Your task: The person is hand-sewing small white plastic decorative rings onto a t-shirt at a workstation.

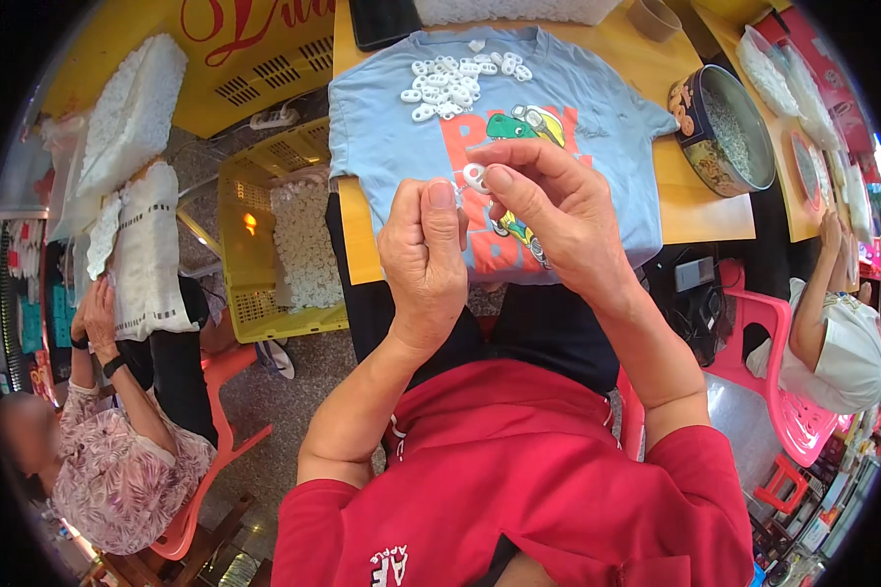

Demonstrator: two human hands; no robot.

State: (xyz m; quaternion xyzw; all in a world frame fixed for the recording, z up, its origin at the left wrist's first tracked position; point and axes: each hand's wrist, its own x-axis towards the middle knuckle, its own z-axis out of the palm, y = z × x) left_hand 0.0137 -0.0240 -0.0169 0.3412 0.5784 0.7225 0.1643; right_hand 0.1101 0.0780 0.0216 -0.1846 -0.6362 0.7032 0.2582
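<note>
White ring [476,177] is mostly hidden behind right hand [548,210] thumb and fingertips; its shape is too small to tell. Left hand [424,256] is curled, so whatever it pinches is hidden. Blue shirt [392,127] print is partly covered by both hands. Round tin [697,137], upper right: contents too small to tell. Dark object [382,20] is cut off by top edge.

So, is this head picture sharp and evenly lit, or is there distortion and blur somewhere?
Head view: strong fisheye bending, the table edge curves and a black ring frames the picture; light is soft and even, no hard shadows; the left hand, right hand and small white ring between the fingers are sharp; things at the rim look squeezed, and the lower left corner is blurred.
</note>
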